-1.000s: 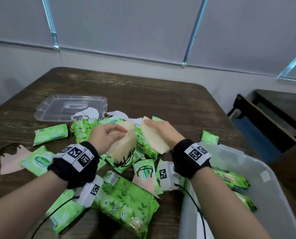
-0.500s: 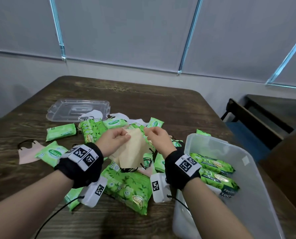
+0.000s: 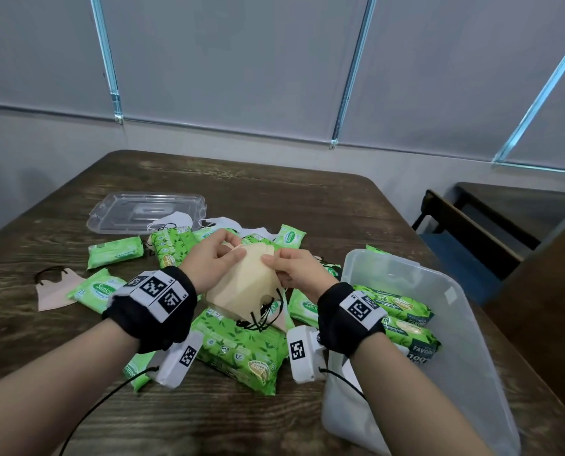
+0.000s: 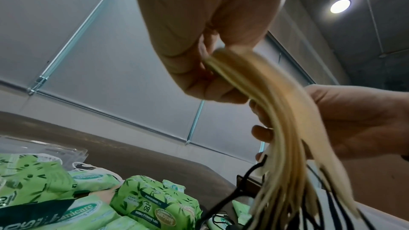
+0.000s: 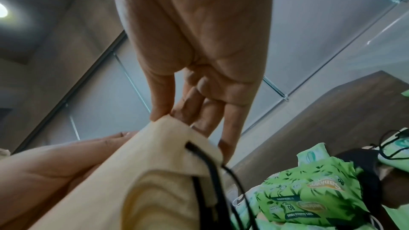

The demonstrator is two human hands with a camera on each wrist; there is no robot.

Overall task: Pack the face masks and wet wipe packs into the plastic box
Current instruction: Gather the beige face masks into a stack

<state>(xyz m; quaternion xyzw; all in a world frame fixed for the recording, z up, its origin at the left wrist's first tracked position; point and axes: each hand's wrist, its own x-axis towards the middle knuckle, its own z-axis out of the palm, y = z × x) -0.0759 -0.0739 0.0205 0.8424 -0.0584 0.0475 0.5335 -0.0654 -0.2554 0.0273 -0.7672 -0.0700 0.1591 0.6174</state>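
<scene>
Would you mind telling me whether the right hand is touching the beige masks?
Touching. The right wrist view shows the right hand pinching the top edge of the beige masks between thumb and fingers; the head view agrees.

Dark wooden table (image 3: pixel 307 205) with worn grain filling middle of room. Grey roller blinds (image 3: pixel 235 60) hanging behind it, pale blue frames (image 3: pixel 350 74) running between panels. White wall band (image 3: pixel 60 139) sitting under blinds. Second dark table (image 3: pixel 518 199) standing at far right, dark chair back (image 3: pixel 465 225) leaning beside it over blue floor (image 3: pixel 455 251). Round ceiling light (image 4: pixel 340 6) glowing overhead.
</scene>
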